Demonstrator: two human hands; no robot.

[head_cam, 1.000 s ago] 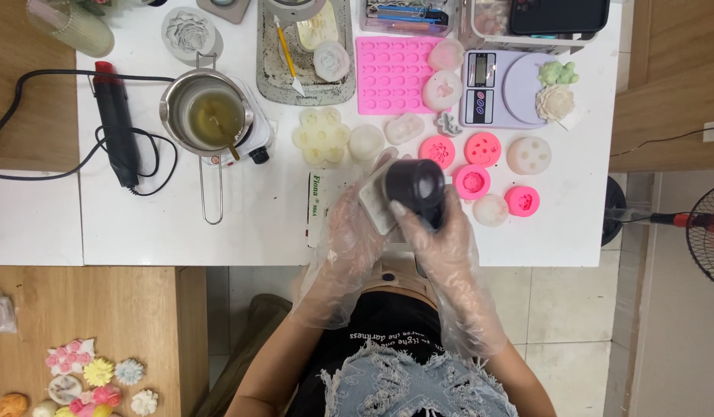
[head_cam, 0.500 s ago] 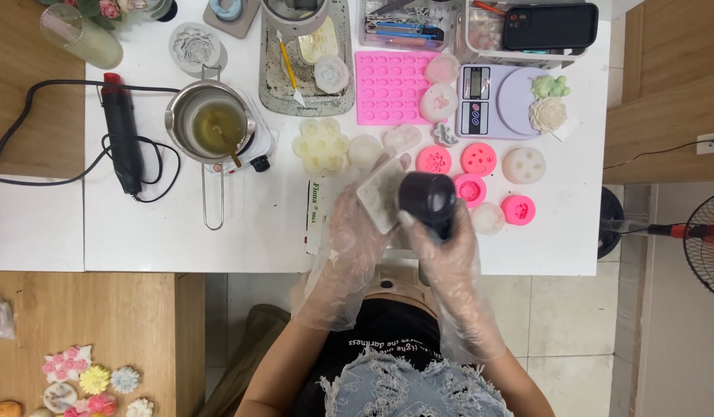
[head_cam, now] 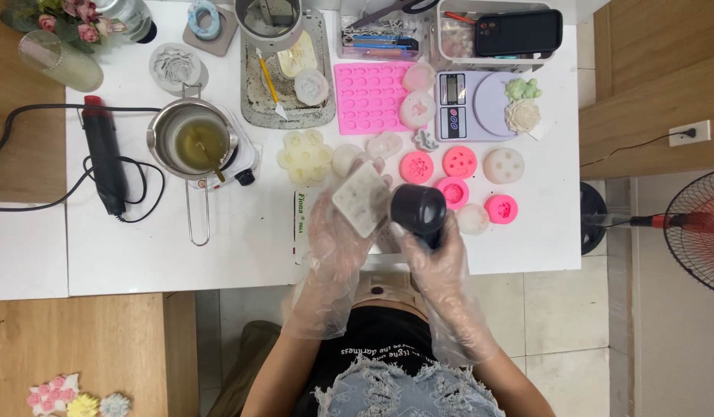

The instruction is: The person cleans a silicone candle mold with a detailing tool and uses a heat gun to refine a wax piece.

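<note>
Clear plastic gloves on both hands — the left hand [head_cam: 337, 235] grips a pale grey mould [head_cam: 360, 198], the right hand [head_cam: 438, 259] a black dryer [head_cam: 418, 208]. Just beyond the dryer, pink moulds [head_cam: 452, 191] dot the white table [head_cam: 241, 247].

Clear loose plastic gloves on left hand [head_cam: 337, 239], right hand [head_cam: 442, 259]; black top.

Table [head_cam: 241, 255]: pot [head_cam: 191, 143] on hotplate [head_cam: 241, 158], left of centre; heat gun [head_cam: 103, 162] further left. Tray [head_cam: 283, 89] behind the pot, to its right; flat mould sheet [head_cam: 368, 96] right of the tray; scale [head_cam: 473, 106] right of the sheet, two wax flowers [head_cam: 520, 108] on its platform. Round moulds [head_cam: 459, 162] in front of the scale. Phone [head_cam: 519, 32] on a box [head_cam: 449, 35] behind the scale. Fan [head_cam: 700, 228] on the floor, far right.
</note>
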